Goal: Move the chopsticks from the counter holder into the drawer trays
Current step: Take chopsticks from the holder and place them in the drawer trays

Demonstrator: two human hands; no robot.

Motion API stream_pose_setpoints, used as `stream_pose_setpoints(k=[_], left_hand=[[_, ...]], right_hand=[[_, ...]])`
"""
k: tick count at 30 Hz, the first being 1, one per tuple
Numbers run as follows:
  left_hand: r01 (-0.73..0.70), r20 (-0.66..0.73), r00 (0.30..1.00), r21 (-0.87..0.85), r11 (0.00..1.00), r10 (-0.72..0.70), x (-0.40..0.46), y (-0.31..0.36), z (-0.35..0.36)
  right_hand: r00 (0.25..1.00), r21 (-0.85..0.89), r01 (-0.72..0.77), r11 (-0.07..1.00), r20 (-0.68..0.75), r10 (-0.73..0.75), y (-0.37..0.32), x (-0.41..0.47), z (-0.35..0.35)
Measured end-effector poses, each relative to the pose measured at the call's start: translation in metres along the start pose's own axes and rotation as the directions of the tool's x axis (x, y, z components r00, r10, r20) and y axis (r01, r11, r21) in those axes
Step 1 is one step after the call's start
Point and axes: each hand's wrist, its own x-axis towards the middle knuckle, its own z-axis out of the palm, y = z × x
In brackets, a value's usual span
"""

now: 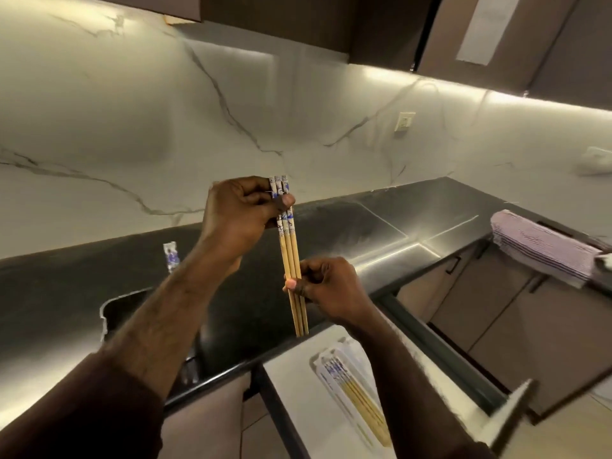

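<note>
A: Wood, thin and light — the chopsticks (pixel 290 256) are a small bundle of stiff sticks held upright in the air over the dark bench (pixel 331 226), above the open drawer (pixel 298 392).

B: Who has them?

A: Both hands. The left hand (pixel 241 210) pinches the blue-patterned tops; the right hand (pixel 326 286) pinches the plain shafts lower down. Each grip is clenched on the bundle.

B: Likely to slip?

A: I judge so: smooth, round sticks can fan apart or slide out singly. Holding near both ends, as now, keeps them aligned.

B: And the drawer?

A: More chopsticks (pixel 356 399) already lie in the tray (pixel 318 369), near and right. A wrapper-like packet (pixel 171 256) lies on the bench to the left.
</note>
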Motion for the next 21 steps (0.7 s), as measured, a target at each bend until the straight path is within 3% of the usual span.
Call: stream_pose_setpoints(k=[11, 16, 21], left_hand=[[0.035, 0.037, 0.999, -0.034, 0.999, -0.033, -0.072, -0.021, 0.168], [0.083, 0.043, 0.996, -0.011, 0.996, -0.082, -0.079, -0.048, 0.211], [0.161, 0.029, 0.986, 0.048, 0.986, -0.162, -0.073, -0.099, 0.241]], right_hand=[[0.993, -0.051, -0.11, 0.993, -0.039, 0.108, 0.09, -0.1, -0.133], [0.989, -0.072, -0.148, 0.986, -0.041, 0.146, 0.131, -0.111, -0.157], [0.96, -0.073, -0.276, 0.958, 0.023, 0.278, 0.182, -0.102, -0.163]])
